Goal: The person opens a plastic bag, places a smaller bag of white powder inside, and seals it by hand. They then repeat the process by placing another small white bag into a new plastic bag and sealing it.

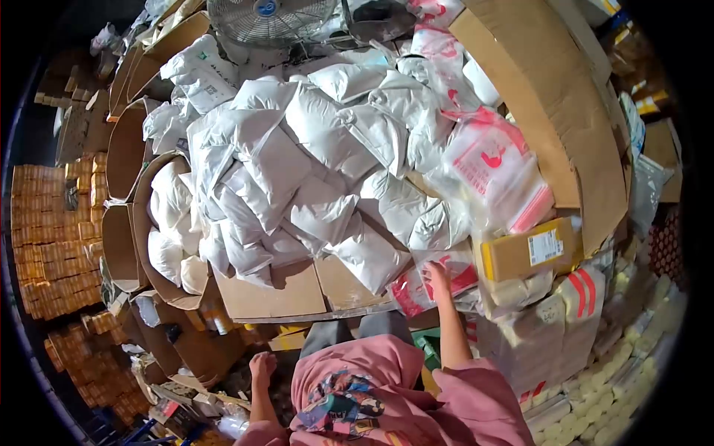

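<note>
My right hand [437, 279] reaches over the front edge of the work surface. Its fingers look apart and touch a clear plastic bag with red print [405, 293], with no clear grip on it. Low at my left side, my left hand [262, 369] hangs away from the surface with curled fingers, and nothing shows in it. In front of me lies a large heap of filled white bags [320, 134]. One white bag [368, 256] lies at the heap's near edge, just left of my right hand.
A cardboard box with yellow tape [513, 256] and red-printed plastic bags [494, 160] lie to the right. Tall cardboard [554, 97] walls that side. An open carton of white bags [141, 245] stands left. A fan [271, 18] is at the back; wrapped packs [543, 334] stand lower right.
</note>
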